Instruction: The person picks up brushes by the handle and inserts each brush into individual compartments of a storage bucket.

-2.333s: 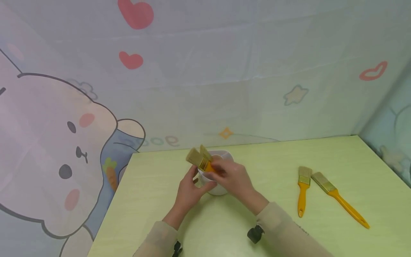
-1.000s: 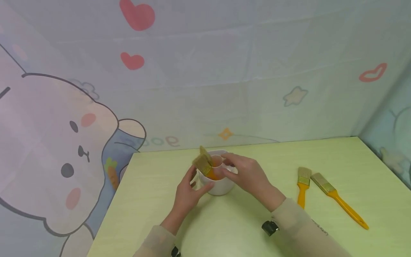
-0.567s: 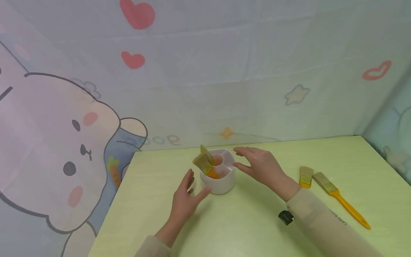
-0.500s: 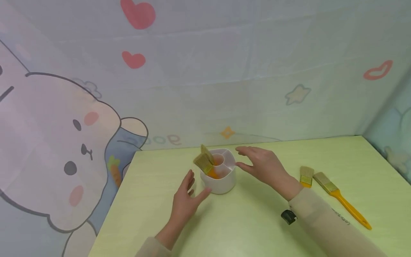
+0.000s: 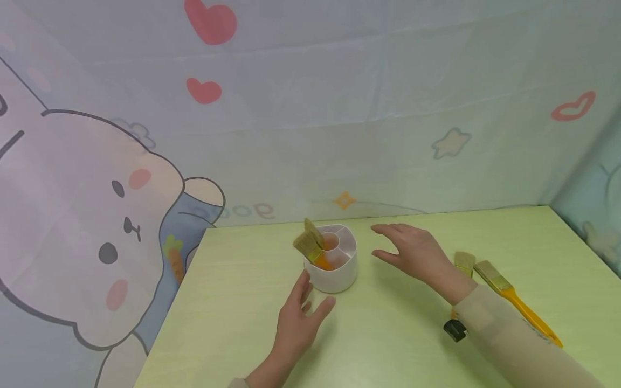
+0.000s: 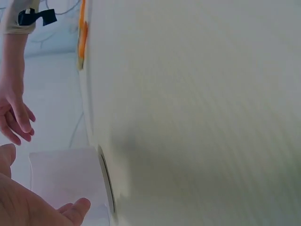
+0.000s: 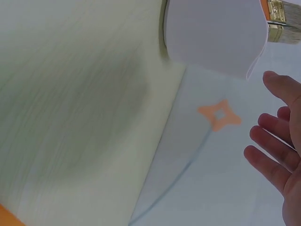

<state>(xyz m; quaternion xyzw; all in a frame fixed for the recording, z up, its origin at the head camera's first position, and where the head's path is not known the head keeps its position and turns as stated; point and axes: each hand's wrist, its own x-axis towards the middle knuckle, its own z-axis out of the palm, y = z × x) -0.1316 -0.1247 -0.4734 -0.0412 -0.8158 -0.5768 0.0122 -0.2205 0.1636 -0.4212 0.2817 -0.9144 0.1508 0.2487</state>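
A white round holder with compartments (image 5: 335, 280) stands on the table near its back edge. Two paintbrushes lean in its left side, bristles up; the front paintbrush (image 5: 308, 246) overlaps the rear paintbrush (image 5: 314, 230). My left hand (image 5: 298, 320) is in front of the holder, thumb and fingers spread, holding nothing. To the holder's right, my right hand (image 5: 417, 250) hovers with fingers apart and nothing in it. The right wrist view shows the holder's wall (image 7: 211, 35) beyond the thumb of the right hand (image 7: 282, 136). In the left wrist view the holder (image 6: 70, 176) is behind the left fingers.
Two more paintbrushes with orange handles lie on the table at the right: one paintbrush (image 5: 464, 262) is partly covered by the right forearm, the other paintbrush (image 5: 516, 299) lies slanted beside it. A printed cloth (image 5: 310, 108) hangs behind the table (image 5: 233, 291).
The right hand let go of the front paintbrush, now leaning in the holder, and moved away to the right. The left hand left the holder's side and shifted toward the front.
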